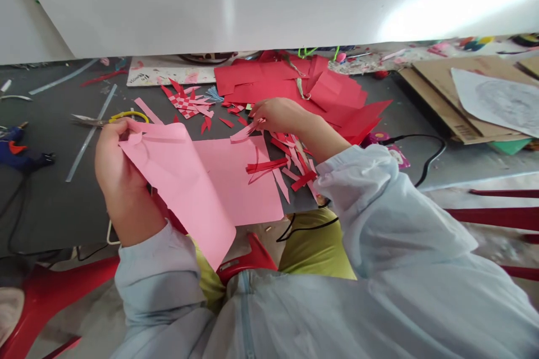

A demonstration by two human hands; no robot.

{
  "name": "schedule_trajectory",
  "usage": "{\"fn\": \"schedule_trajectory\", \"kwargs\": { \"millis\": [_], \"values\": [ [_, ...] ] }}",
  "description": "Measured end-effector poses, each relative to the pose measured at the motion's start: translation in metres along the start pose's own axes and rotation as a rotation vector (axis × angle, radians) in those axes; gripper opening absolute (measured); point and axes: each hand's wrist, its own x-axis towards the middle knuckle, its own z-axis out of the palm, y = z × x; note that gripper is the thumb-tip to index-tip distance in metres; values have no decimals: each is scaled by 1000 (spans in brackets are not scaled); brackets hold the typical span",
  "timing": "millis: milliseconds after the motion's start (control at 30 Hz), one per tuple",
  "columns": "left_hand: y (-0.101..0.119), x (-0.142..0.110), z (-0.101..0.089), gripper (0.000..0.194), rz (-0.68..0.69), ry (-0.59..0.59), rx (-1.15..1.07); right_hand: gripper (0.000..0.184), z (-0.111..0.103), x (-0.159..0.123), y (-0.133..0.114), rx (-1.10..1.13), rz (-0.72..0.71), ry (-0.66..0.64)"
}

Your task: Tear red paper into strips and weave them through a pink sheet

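Note:
My left hand (115,165) grips the top corner of a pink paper sheet (185,185), which hangs down toward my lap. A second pink sheet (240,179) lies flat on the table beside it. My right hand (280,115) pinches a thin pink paper strip (246,133) just above that flat sheet. Loose red and pink strips (286,165) lie scattered under and beside my right wrist. A small woven red-and-pink piece (187,102) lies farther back.
A pile of red paper sheets (295,87) sits behind my right hand. Yellow-handled scissors (112,118) lie at the left, a blue glue gun (19,151) at the far left. Cardboard and a drawing (475,95) rest at the right. A black cable (427,165) crosses the grey table (50,202).

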Motion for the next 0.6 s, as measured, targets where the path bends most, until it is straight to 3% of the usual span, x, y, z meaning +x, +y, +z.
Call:
{"fn": "schedule_trajectory", "kwargs": {
  "millis": [133,300,600],
  "values": [
    [2,-1,3,24,-9,75,-10,21,5,4,-3,-65,22,-4],
    [8,-9,10,28,8,78,-6,22,6,8,-3,-117,34,-35],
    [22,-31,30,30,-75,198,9,25,-8,-1,-10,-82,44,-59]
  ]
}}
